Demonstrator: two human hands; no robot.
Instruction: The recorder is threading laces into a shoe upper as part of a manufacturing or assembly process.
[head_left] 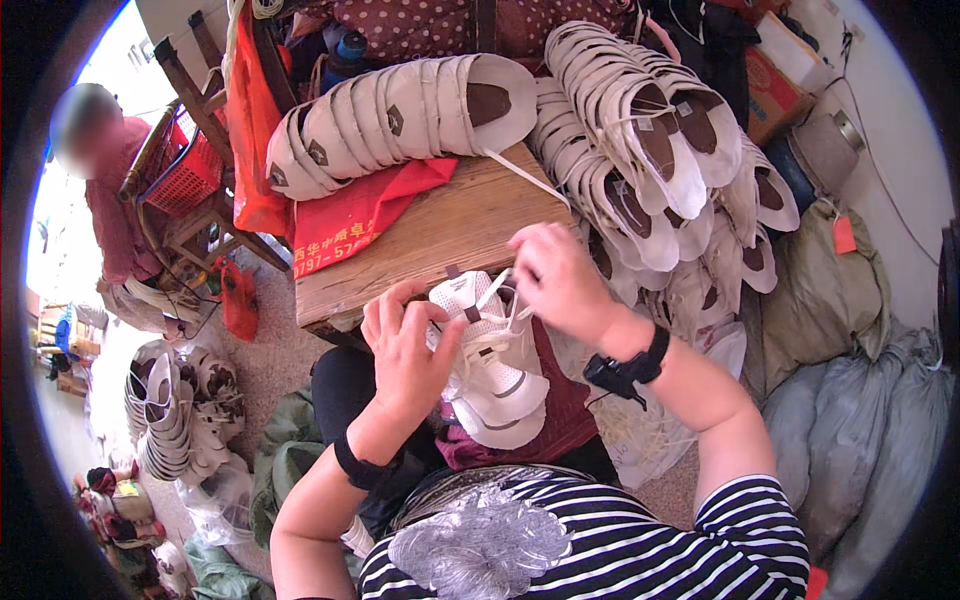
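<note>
A white shoe upper (500, 385) with perforated panels and a dark tab lies over my lap, in front of the wooden table. At its left edge my left hand (405, 345) grips it between thumb and fingers. My right hand (562, 282) is closed in a pinch at the upper's right side. A white shoelace (492, 290) runs from the eyelet area to those fingers, whose tips are partly hidden. Beneath the upper in my lap is a dark red cloth (555, 400).
A nested row of white shoe uppers (400, 120) lies on the wooden table (470, 215) beside a red bag (370, 215). More stacked uppers (640, 130) rise at the right, near full sacks (850, 440). Another person (120, 200) sits far left, near a red basket (185, 175).
</note>
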